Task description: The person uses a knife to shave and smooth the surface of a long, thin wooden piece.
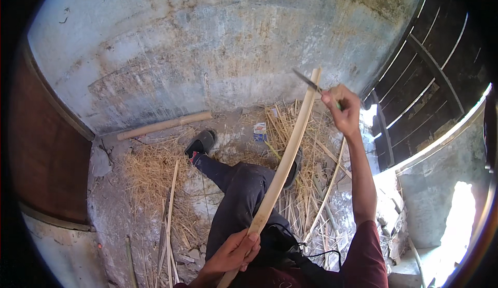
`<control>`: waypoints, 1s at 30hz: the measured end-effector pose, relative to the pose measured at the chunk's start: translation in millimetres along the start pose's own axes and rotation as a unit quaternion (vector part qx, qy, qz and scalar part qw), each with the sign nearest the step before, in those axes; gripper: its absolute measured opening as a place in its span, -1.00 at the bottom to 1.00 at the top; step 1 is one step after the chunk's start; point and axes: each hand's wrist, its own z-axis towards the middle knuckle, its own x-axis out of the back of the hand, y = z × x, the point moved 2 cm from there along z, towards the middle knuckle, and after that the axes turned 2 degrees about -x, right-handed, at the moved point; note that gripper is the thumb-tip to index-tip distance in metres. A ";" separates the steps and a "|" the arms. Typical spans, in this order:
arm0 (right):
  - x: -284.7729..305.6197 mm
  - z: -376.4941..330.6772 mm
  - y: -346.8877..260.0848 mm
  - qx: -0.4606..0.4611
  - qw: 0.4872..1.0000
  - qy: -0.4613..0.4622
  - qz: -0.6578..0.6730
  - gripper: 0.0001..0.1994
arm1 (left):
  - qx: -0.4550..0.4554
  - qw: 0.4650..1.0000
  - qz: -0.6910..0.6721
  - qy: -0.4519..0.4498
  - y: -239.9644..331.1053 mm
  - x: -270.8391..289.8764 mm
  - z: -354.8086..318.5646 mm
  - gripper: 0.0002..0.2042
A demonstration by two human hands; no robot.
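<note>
Knife [304,77], handle [339,104] mostly hidden, is clamped in the right hand [343,109]; the left hand [238,251] grips a pale strip [290,158] cropped below.

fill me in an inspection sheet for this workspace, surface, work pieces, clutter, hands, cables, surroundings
Surface: floor, grey and dusty, strewn with straw-coloured shavings.
Work pieces: long pale strip, slanting up and away from the lap; knife, blade across the strip near its far end, contact cannot be told.
Clutter: pole lying near the wall; small blue-and-white pack among the shavings.
Left hand: closed around the strip's near part.
Right hand: closed on the knife's handle.
Cables: nothing seen for certain; thin black cord by the lap, use unclear.
Surroundings: stained wall ahead; dark slatted panel at right, light through its gaps.
</note>
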 end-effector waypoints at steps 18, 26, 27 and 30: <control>57.7 29.6 80.9 -0.008 0.947 0.255 -0.196 -0.76 | 0.039 0.999 0.014 0.000 3.2 -12.2 -16.9 -0.64; 85.9 -88.4 171.6 -0.355 0.777 -0.274 -0.441 -0.71 | -0.066 0.992 0.042 0.103 4.2 31.4 -4.0 -0.61; 87.5 -103.8 174.2 -0.356 0.778 -0.275 -0.439 -0.71 | -0.055 0.991 0.051 0.111 1.3 37.3 -4.3 -0.60; 92.6 -130.7 167.5 -0.415 0.789 -0.241 -0.384 -0.74 | -0.069 0.989 0.059 0.113 2.0 43.7 0.9 -0.59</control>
